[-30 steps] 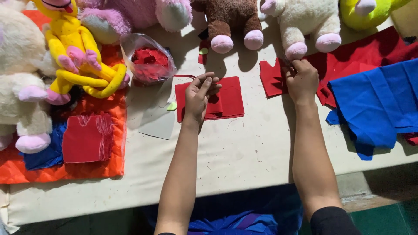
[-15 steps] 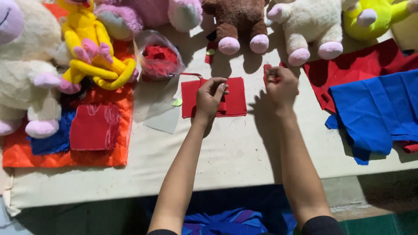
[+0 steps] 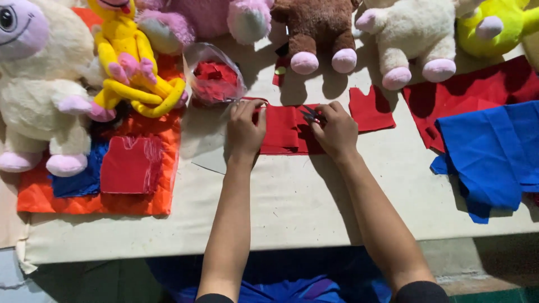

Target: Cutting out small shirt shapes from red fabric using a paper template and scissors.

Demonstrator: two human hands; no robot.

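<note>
The left hand (image 3: pixel 245 130) presses its spread fingers on the red cloth (image 3: pixel 283 132); the right hand (image 3: pixel 336 132), on the cloth's other edge, grips small scissors (image 3: pixel 312 114)

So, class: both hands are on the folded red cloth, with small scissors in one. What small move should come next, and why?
Probably bring the scissors to the cloth's top edge. The right hand holds them over the red cloth, blades near that edge, while the left hand pins the cloth's left end flat on the table. Whether the blades touch the cloth yet cannot be told.
</note>
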